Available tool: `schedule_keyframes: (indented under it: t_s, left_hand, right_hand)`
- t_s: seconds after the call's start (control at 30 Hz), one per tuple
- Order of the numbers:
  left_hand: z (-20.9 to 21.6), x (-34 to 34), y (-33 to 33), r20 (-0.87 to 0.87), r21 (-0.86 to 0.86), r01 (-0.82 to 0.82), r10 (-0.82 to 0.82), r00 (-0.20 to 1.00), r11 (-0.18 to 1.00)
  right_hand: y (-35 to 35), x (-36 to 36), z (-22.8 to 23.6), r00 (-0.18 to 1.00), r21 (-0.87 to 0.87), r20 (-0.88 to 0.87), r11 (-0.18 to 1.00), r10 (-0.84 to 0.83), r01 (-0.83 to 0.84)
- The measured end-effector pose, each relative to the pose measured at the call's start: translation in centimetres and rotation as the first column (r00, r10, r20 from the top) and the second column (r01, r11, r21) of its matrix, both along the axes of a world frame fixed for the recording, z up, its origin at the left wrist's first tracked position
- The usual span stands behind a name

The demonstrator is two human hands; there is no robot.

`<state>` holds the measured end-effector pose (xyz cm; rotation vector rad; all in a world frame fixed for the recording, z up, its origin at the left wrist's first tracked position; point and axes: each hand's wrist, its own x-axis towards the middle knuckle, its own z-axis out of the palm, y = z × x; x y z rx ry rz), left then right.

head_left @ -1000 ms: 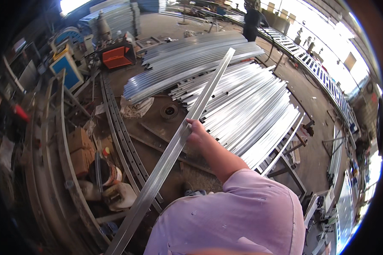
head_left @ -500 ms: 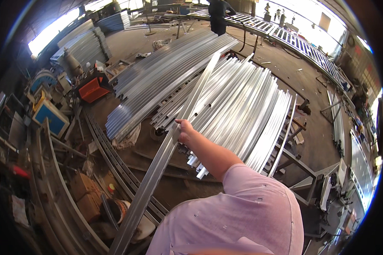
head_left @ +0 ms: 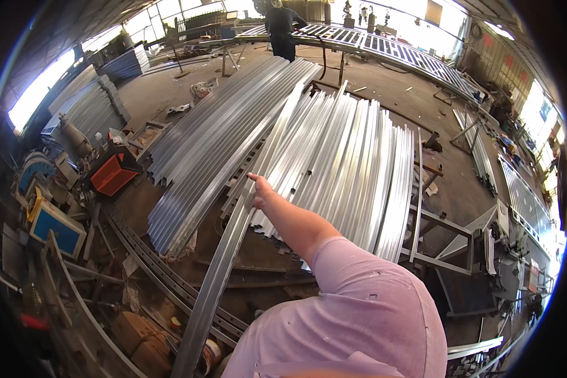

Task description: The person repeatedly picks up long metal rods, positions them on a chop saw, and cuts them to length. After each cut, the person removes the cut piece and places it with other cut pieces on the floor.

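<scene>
My right hand [head_left: 260,192] is closed around a long silver metal tube [head_left: 215,277], gripping it near its middle. The tube slants from the lower edge of the view up toward the far end of the stacks. Its far part lies over or beside a wide stack of shiny metal tubes [head_left: 353,164], just right of my hand. Another stack of ribbed-looking metal lengths [head_left: 214,132] lies to the left of the held tube. Only my right arm, in a pink sleeve, shows; my left hand is out of view.
A person in dark clothes [head_left: 281,31] stands at the far side by a long slatted metal frame [head_left: 365,41]. At left are an orange-red open box [head_left: 114,173], a blue-and-yellow machine [head_left: 60,230] and perforated rails [head_left: 151,268]. A metal frame stand [head_left: 447,239] is at right.
The view has turned slightly right and up, so the stacks and the far person sit further left in it. My right hand keeps its grip on the tube.
</scene>
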<state>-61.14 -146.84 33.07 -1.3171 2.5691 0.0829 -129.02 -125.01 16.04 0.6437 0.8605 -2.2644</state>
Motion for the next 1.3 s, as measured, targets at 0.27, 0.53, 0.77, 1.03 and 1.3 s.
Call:
schedule_keyframes:
  t_s: [0.27, 0.53, 0.77, 1.03, 1.3]
  left_hand:
    - [-7.4, -10.6, -12.2, -0.229, -0.152, 0.270, -0.299, 0.926, 0.951]
    - [-17.2, -25.5, -17.6, -0.227, 0.126, 0.315, -0.282, 0.932, 0.941]
    - [-20.9, -38.2, -20.8, -0.175, 0.171, 0.423, -0.395, 0.902, 0.890]
    - [-26.5, -50.7, -20.4, -0.135, 0.167, 0.529, -0.512, 0.848, 0.832]
    - [-29.9, -58.8, -21.2, 0.062, -0.028, 0.698, -0.696, 0.716, 0.715]
  right_hand:
    - [-8.4, 3.6, -5.6, 0.979, 0.487, -0.187, 0.873, 0.076, 0.026]
    - [-21.4, 22.2, -7.6, 0.901, 0.374, -0.173, 0.873, 0.397, -0.312]
    - [-20.0, 10.6, -8.7, 0.721, 0.640, -0.125, 0.611, 0.682, -0.467]
    - [-11.9, 17.4, -7.4, 0.388, 0.867, -0.142, 0.304, 0.911, -0.395]
    - [1.6, 30.0, -5.3, 0.523, 0.798, 0.257, 0.127, 0.813, -0.589]
